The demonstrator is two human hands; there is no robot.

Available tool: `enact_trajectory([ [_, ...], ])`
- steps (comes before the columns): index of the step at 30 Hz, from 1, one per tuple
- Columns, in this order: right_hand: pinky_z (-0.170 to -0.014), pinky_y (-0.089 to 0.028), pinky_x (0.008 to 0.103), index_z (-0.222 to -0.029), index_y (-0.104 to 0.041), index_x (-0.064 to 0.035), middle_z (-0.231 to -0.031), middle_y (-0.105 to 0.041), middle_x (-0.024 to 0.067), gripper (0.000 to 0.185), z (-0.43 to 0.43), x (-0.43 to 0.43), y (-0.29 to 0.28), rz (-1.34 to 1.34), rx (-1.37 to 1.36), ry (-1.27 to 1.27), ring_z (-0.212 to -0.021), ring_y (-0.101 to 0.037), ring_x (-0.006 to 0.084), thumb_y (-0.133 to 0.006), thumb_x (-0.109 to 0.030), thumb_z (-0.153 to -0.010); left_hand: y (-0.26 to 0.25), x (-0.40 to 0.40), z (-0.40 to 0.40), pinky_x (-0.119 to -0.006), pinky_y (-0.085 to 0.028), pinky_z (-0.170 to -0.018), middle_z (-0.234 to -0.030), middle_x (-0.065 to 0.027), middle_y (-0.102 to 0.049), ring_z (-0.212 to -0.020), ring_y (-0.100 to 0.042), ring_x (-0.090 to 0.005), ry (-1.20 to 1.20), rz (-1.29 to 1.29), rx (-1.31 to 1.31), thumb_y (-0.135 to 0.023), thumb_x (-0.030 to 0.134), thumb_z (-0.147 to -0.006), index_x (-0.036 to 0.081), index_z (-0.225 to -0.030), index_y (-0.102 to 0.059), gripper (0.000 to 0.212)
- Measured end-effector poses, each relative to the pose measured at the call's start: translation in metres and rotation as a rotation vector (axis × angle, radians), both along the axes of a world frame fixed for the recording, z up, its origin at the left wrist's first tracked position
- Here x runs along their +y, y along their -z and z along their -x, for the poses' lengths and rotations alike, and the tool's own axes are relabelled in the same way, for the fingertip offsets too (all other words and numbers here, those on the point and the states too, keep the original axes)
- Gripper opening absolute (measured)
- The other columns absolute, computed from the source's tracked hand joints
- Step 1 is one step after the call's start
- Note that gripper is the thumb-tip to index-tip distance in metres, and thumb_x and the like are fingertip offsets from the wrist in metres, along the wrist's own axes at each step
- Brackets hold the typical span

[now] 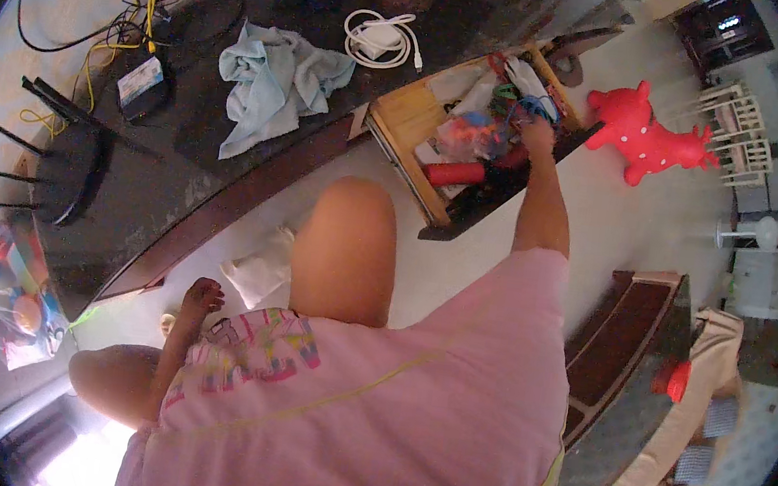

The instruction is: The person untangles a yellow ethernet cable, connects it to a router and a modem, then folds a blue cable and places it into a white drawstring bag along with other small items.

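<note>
My right hand (pixel 534 128) reaches into an open wooden drawer (pixel 403 119), at a bundle of blue cord (pixel 541 108); the blurred fingers do not show whether they grip it. Beside it in the drawer sit a clear plastic bag of colourful small items (pixel 473 136), a red cylinder (pixel 454 173) and a white bundle (pixel 523 75). Green and red pieces lie near the blue cord. My left hand (pixel 204 296) hangs by my bent knee, its fingers loosely curled with nothing visible in them.
A dark cabinet top (pixel 175 161) carries a crumpled light-blue towel (pixel 278 83), a coiled white cable with adapter (pixel 381 37) and a black router (pixel 82 158). A red inflatable animal toy (pixel 639 131) stands beyond the drawer. At right is a low brown table (pixel 619 341).
</note>
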State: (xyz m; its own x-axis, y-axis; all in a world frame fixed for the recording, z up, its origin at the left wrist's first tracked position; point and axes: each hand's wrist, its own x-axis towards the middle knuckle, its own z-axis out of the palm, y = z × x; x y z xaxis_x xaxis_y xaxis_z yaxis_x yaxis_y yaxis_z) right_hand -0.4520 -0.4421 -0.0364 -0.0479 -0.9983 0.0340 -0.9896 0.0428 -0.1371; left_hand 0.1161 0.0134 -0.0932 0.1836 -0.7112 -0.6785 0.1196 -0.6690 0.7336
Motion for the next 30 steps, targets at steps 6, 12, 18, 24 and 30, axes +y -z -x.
enact_trajectory([
  [6, -0.059, -0.044, 0.0369, -0.079, -0.060, -0.0019, -0.070, -0.059, 0.0179, 0.024, 0.016, 0.006, -0.123, 0.608, -0.031, -0.017, -0.065, -0.058, 0.0321, -0.051, -0.025, -0.078, 0.014, 0.000, -0.008, -0.024, -0.043, -0.057, -0.076, -0.0039, -0.055, -0.064, -0.053, -0.0119, 0.076, 0.150, 0.063, -0.052, 0.023, -0.082, 0.008, -0.088, -0.049, 0.016],
  [12, -0.041, -0.035, 0.0278, -0.079, -0.059, -0.0035, -0.065, -0.058, 0.0071, 0.021, -0.009, 0.033, -0.224, 0.670, -0.790, -0.097, -0.044, -0.046, 0.0140, -0.052, -0.023, -0.082, -0.042, -0.015, 0.013, -0.023, -0.043, -0.061, -0.079, -0.0037, -0.054, -0.068, -0.052, -0.0112, 0.030, 0.195, 0.080, -0.050, 0.021, -0.083, 0.007, -0.090, -0.049, 0.016],
  [18, -0.033, -0.023, 0.0190, -0.082, -0.057, -0.0049, -0.064, -0.057, 0.0043, 0.020, -0.131, 0.144, -0.339, 0.485, -1.185, -0.324, -0.037, -0.032, 0.0033, -0.050, -0.023, -0.084, -0.097, -0.024, 0.022, -0.025, -0.041, -0.069, -0.083, -0.0022, -0.055, -0.076, -0.051, -0.0104, 0.019, 0.305, 0.027, -0.049, 0.030, -0.084, 0.006, -0.093, -0.050, 0.025],
  [24, -0.031, -0.021, 0.0161, -0.082, -0.052, -0.0049, -0.065, -0.058, 0.0076, 0.017, -0.254, 0.243, -0.320, 0.126, -1.303, -0.549, -0.034, -0.031, 0.0021, -0.050, -0.022, -0.084, -0.173, -0.025, 0.031, -0.035, -0.031, -0.094, -0.120, -0.0084, -0.043, -0.113, -0.038, -0.0195, 0.109, 0.781, 0.051, -0.044, 0.038, -0.085, 0.004, -0.117, -0.042, 0.047],
  [30, -0.029, -0.022, 0.0175, -0.082, -0.054, -0.0076, -0.069, -0.062, 0.0080, 0.022, -0.368, 0.323, -0.202, -0.676, -1.383, -0.496, -0.033, -0.028, 0.0010, -0.049, -0.029, -0.084, -0.200, 0.008, 0.049, -0.030, -0.035, -0.088, -0.116, -0.0079, -0.045, -0.106, -0.043, -0.0163, 0.111, 0.954, 0.222, -0.043, 0.035, -0.086, 0.004, -0.119, -0.039, 0.045],
])
